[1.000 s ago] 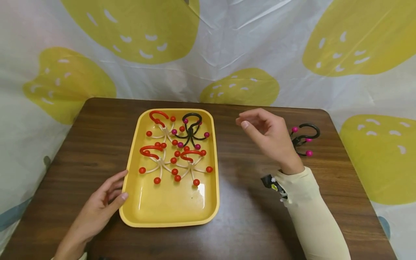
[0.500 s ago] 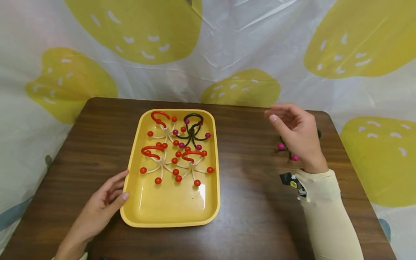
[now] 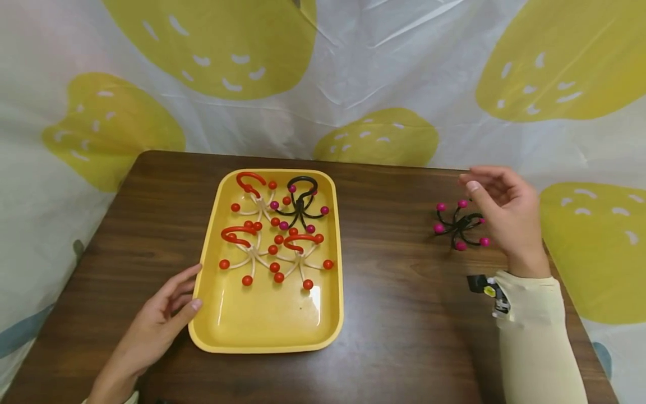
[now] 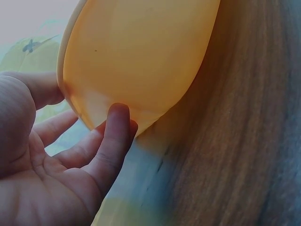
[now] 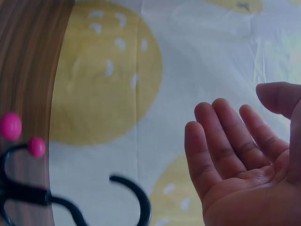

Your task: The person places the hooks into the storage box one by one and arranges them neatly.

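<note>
My left hand [image 3: 151,325] touches the left side of the yellow tray [image 3: 262,349] with relaxed fingers, the fingertips against its outer wall in the left wrist view. Inside the tray stand several claw-shaped massagers with ball tips: white ones with red hooked handles, such as this white massager [image 3: 251,252], and one black massager [image 3: 300,203] with magenta balls. Another black massager [image 3: 461,225] stands on the table to the right. My right hand [image 3: 515,221] hovers at its right, holding nothing; its fingers look loosely extended in the right wrist view. It hides part of that massager's handle.
The brown wooden table [image 3: 393,314] has its back edge against a white curtain [image 3: 383,67] printed with yellow shapes. The front part of the tray shows bare floor.
My right hand has moved right, away from the tray and past the black massager on the table, uncovering more of it. The left hand stays at the tray.
</note>
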`<state>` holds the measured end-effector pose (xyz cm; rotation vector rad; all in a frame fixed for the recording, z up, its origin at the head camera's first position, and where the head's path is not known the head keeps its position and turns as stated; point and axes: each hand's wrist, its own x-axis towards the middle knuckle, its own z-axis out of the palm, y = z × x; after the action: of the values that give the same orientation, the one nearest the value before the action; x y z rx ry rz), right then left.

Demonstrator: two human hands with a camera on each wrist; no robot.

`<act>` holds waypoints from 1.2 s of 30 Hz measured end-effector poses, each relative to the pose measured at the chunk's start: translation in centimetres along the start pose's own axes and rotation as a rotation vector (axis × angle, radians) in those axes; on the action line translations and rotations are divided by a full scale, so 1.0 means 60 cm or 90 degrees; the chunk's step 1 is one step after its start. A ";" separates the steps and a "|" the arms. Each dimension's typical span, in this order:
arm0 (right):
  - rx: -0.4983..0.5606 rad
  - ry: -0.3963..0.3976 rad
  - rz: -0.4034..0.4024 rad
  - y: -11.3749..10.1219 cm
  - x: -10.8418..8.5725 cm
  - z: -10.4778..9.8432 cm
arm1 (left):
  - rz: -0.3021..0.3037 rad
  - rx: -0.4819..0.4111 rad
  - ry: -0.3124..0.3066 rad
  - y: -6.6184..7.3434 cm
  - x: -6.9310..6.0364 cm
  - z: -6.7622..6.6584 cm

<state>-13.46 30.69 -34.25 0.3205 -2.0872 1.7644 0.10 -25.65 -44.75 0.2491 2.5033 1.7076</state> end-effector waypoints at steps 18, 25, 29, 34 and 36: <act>0.008 0.173 0.050 0.047 -0.009 -0.091 | 0.003 -0.003 -0.001 -0.004 0.001 0.002; -0.005 0.184 0.103 0.083 -0.020 -0.094 | -0.001 -0.005 -0.005 -0.004 0.001 0.001; 0.020 0.169 0.123 0.100 -0.026 -0.093 | -0.005 -0.003 -0.002 -0.004 0.001 0.002; 0.043 0.142 0.152 0.116 -0.035 -0.094 | 0.000 0.002 0.004 -0.005 0.001 0.002; 0.053 0.135 0.157 0.121 -0.039 -0.094 | 0.002 0.004 0.005 -0.004 0.002 0.001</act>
<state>-13.51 37.37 -40.97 -0.1033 -1.9741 1.9323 0.01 -25.65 -45.02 0.2466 2.5145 1.7059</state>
